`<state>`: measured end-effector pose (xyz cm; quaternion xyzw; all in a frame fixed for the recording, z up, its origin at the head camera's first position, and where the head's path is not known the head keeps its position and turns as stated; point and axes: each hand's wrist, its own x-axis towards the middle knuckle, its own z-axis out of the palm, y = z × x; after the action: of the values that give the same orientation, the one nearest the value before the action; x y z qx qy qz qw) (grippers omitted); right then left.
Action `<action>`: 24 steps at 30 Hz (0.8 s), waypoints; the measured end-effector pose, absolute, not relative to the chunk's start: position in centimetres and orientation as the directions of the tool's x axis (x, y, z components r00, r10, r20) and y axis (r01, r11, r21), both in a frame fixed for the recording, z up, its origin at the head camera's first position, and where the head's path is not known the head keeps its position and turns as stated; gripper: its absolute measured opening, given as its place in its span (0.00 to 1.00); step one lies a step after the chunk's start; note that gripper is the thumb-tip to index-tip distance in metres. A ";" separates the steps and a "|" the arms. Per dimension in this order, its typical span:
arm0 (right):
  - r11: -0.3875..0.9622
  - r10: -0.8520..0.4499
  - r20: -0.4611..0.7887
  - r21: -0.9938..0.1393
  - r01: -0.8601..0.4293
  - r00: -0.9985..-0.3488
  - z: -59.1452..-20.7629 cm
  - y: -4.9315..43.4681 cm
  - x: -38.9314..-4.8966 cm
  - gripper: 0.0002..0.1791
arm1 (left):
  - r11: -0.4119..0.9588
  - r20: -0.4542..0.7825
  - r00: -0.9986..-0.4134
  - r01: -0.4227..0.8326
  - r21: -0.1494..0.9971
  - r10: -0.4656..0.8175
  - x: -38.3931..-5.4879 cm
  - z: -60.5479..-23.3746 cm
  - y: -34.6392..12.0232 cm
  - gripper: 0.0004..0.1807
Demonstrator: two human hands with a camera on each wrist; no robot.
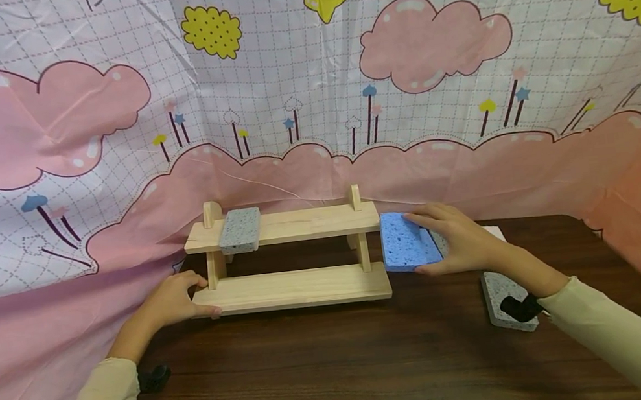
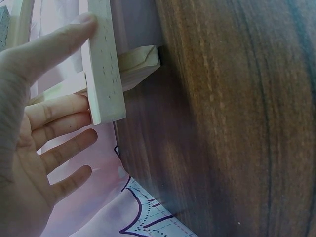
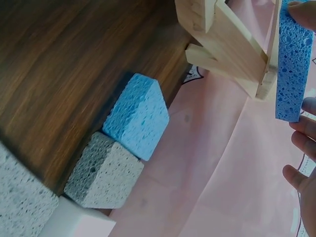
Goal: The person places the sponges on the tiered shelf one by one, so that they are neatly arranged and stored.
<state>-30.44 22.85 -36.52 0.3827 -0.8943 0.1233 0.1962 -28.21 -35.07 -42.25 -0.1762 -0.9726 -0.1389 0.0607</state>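
Observation:
A two-tier wooden shelf (image 1: pixel 300 287) stands against the cloth backdrop. My left hand (image 1: pixel 175 300) grips the left end of its lower board, thumb at the front edge and fingers on the back side. In the left wrist view the board's end (image 2: pixel 104 74) lies between thumb and fingers. My right hand (image 1: pixel 456 238) pinches a blue sponge (image 1: pixel 400 240) by its edges, beside the shelf's right end. The right wrist view shows that held sponge (image 3: pixel 294 69) raised near the upper board. A grey sponge (image 1: pixel 240 230) lies on the upper board, toward the left.
Another blue sponge (image 3: pixel 138 116), a grey sponge (image 3: pixel 106 173) and a white block (image 3: pixel 79 222) sit in a row along the table's back edge, right of the shelf. One more grey sponge (image 1: pixel 500 288) lies nearer, partly under my right wrist. Printed cloth (image 1: pixel 307 182) hangs behind.

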 end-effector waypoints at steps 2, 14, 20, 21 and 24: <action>0.668 -0.643 0.453 -0.062 -0.741 -0.617 -36.5 22.6 -30.5 0.60 | 0.898 0.168 -0.930 0.360 0.252 0.325 -28.2 -42.2 -35.0 0.42; 0.642 -0.654 0.467 -0.075 -0.763 -0.596 -36.4 21.1 -31.1 0.60 | 0.898 0.180 -0.925 0.370 0.237 0.334 -28.2 -42.3 -35.0 0.42; 0.649 -0.645 0.463 -0.089 -0.756 -0.608 -36.1 20.2 -31.1 0.60 | 0.898 0.177 -0.926 0.370 0.239 0.334 -28.3 -42.5 -35.1 0.43; 0.649 -0.644 0.462 -0.093 -0.755 -0.610 -36.0 20.0 -31.1 0.59 | 0.898 0.178 -0.926 0.370 0.239 0.334 -28.3 -42.5 -35.1 0.43; 0.639 -0.649 0.465 -0.097 -0.763 -0.602 -35.9 19.4 -31.1 0.59 | 0.899 0.178 -0.926 0.370 0.236 0.334 -28.3 -42.5 -35.2 0.43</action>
<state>-31.12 19.44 -35.87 0.3998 -0.8832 0.1446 0.1978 -28.32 -35.17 -42.49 -0.1809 -0.9720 -0.1340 0.0668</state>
